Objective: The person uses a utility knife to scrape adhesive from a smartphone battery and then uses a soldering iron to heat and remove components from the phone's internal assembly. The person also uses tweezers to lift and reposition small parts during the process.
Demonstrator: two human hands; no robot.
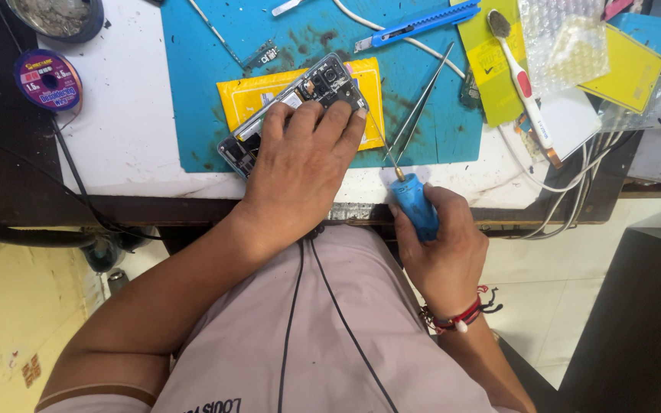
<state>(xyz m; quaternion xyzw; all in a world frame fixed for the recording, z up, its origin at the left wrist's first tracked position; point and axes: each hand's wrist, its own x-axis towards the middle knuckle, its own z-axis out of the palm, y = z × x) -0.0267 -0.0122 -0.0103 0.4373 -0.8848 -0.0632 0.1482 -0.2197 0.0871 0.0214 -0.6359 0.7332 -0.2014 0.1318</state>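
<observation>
My left hand (pixel 300 160) lies flat over an opened phone (pixel 323 80) with its circuit board showing, which rests tilted on a yellow pad (pixel 242 99) atop a blue work mat (pixel 200 69). Its fingers press on the phone's middle and lower part, hiding them. My right hand (pixel 441 245) grips a blue-handled screwdriver (pixel 415 205) at the table's front edge. The thin shaft points up and left toward the phone's right side. Metal tweezers (pixel 422 103) lie on the mat just right of the phone.
A blue utility knife (pixel 415 24), a toothbrush (pixel 520 76), yellow cards (pixel 633 69) and bubble wrap (pixel 568 38) lie at the right. A solder wire spool (pixel 47 79) and a grey dish (pixel 55 17) sit at the left. White cables (pixel 575 183) hang off the right edge.
</observation>
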